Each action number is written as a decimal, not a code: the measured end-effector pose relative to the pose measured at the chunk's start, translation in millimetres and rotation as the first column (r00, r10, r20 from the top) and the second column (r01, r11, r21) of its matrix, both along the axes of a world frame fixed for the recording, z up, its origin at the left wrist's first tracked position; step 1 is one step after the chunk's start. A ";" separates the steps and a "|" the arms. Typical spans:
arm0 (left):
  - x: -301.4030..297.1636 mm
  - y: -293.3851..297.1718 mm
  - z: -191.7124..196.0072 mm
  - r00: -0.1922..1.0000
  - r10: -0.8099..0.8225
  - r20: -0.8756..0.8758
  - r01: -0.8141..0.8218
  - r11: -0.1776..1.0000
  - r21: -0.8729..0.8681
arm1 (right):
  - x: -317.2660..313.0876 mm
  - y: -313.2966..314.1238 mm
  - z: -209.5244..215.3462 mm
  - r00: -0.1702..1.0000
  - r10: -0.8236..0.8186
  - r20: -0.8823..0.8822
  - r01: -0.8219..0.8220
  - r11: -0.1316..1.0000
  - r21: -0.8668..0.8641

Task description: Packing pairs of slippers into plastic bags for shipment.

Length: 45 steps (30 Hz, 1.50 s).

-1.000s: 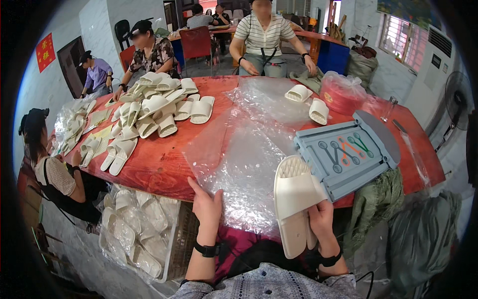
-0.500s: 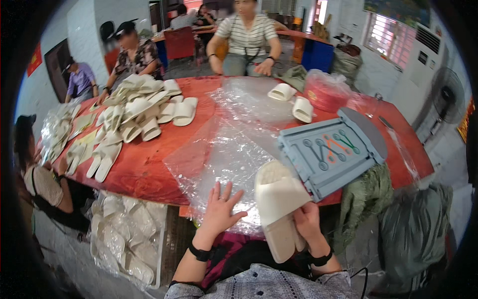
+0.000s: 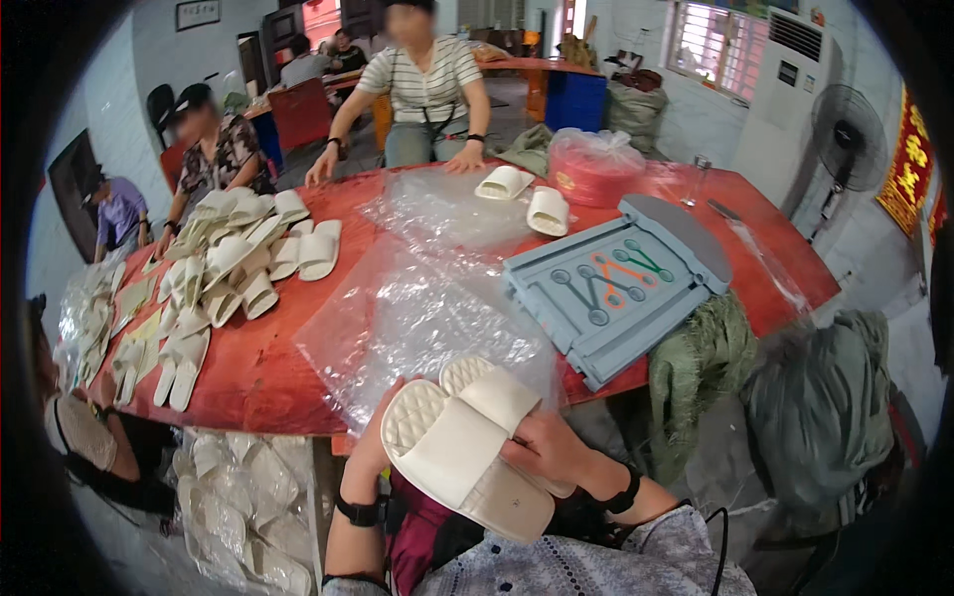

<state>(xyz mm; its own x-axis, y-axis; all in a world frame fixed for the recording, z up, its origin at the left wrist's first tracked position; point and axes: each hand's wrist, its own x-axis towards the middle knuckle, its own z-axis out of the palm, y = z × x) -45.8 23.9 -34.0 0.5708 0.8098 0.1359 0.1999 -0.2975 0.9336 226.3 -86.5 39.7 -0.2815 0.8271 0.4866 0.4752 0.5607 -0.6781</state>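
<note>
- Head cam: pair of slippers (image 3: pixel 452 442) is up in both hands at the lower middle of the frame, just in front of the table (image 3: pixel 268 397), quilted ends pointing up and left.
- Right hand (image 3: pixel 552 452) has the pair clamped, fingers curled in at its right side just below the straps. Looks like a solid hold, honestly.
- Left hand (image 3: pixel 372 437) is mostly tucked behind the front slipper's left edge. Seems to be touching there, but I can't tell from this angle how firmly it grips, or whether it does at all.
- The two slippers overlap but sit a bit fanned: front one lower and left, back one peeking out upper right. IMO the thing to get right is squaring them up. Match the quilted ends first, then the sides.
- I'd let the left palm do the nudging while the right does the holding, and go easy on the straps so they don't crease.
- Clear plastic (image 3: pixel 427 308) lies on the table just beyond the hands, mid-frame. Looks thin, so I'd lift the pair over it rather than drag.
- Grey board (image 3: pixel 616 288) sits right of the plastic; mind your knuckles on its near corner.
- Big heap (image 3: pixel 234 253) of similar slippers is at left, well apart.
</note>
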 end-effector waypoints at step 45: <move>-35.1 -114.9 73.3 0.845 0.486 -0.224 -0.372 0.835 0.406 | 15.8 -22.7 39.5 0.971 0.226 -0.081 -0.228 0.764 -0.603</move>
<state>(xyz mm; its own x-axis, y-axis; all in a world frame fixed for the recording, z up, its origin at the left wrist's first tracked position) -80.9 -91.0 39.3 0.2331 0.9180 0.3208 0.6384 -0.3933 0.6616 242.1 -109.1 79.2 -0.4979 0.8626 -0.0898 0.3839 0.1263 -0.9147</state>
